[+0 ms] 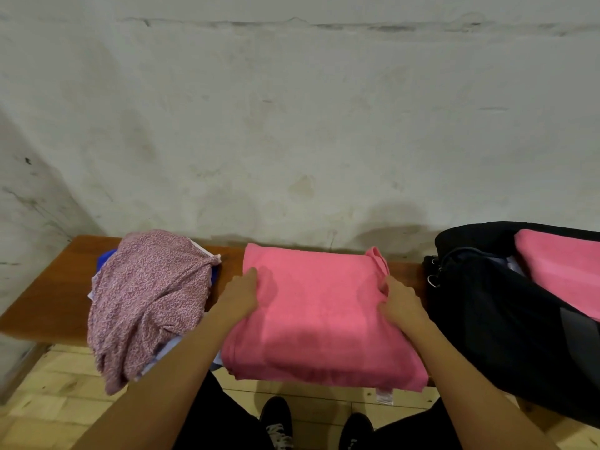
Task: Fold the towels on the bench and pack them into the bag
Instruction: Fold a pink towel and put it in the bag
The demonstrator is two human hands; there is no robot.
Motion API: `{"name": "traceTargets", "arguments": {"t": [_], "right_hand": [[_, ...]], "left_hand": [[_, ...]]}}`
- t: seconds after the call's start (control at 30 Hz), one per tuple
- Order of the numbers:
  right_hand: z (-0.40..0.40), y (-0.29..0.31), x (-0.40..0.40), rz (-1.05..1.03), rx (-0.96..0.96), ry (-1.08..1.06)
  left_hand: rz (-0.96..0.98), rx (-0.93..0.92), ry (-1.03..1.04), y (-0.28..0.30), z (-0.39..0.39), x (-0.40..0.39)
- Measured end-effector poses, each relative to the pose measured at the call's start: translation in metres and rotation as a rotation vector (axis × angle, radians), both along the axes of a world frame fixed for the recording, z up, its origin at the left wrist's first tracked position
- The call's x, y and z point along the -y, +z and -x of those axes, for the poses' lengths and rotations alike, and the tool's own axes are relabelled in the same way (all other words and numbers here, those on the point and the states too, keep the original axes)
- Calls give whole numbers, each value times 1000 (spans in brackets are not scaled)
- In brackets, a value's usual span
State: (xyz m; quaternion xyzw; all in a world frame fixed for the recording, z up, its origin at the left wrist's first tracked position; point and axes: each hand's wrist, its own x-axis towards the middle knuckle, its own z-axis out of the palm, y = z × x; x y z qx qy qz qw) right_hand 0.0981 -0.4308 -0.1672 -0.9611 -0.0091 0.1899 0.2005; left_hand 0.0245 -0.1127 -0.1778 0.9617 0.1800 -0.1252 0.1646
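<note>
- The pink towel [319,316] lies folded thick on the desk [55,297], between the patterned pile [146,300] and the black bag [506,306].
- Left hand [240,295] curls over the towel's left edge; right hand [401,305] pinches its right edge. Both grip.
- Folding looks finished, I'd say; next comes a level lift toward the bag.
- Another pink towel [565,271] sits inside the bag.

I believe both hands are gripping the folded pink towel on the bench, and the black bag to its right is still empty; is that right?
Not quite: the black bag is not empty. The head view shows a second pink towel already lying in its open top. The rest stands: the left hand and right hand both grip the folded pink towel on the bench, with the bag to its right.
</note>
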Motion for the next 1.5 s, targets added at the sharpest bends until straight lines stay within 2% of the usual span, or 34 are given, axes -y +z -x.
{"name": "traceTargets", "arguments": {"t": [0.23, 0.33, 0.5, 0.63, 0.8, 0.93, 1.17, 1.27, 1.37, 1.5], "right_hand": [[3, 0, -3, -242, 163, -117], [5, -1, -4, -297, 173, -152], [13, 1, 4, -117, 94, -169], [26, -3, 11, -7, 63, -161], [47, -4, 12, -113, 89, -162], [73, -7, 15, -242, 96, -82], [104, -12, 27, -356, 164, -106], [112, -9, 28, -404, 127, -141], [120, -10, 31, -431, 141, -153], [133, -12, 35, -606, 167, -175]], "left_hand": [[19, 294, 111, -2, -6, -4], [48, 340, 128, -1, -5, -2], [84, 289, 133, 2, 9, -2], [124, 154, 256, 6, 29, 6], [150, -7, 232, 14, 55, 15], [179, 23, 179, 15, 79, 15], [463, 337, 408, 2, 118, 20], [512, 346, 455, -6, 129, 23], [672, 353, 479, -9, 138, 28], [781, 307, 473, -9, 150, 31]]}}
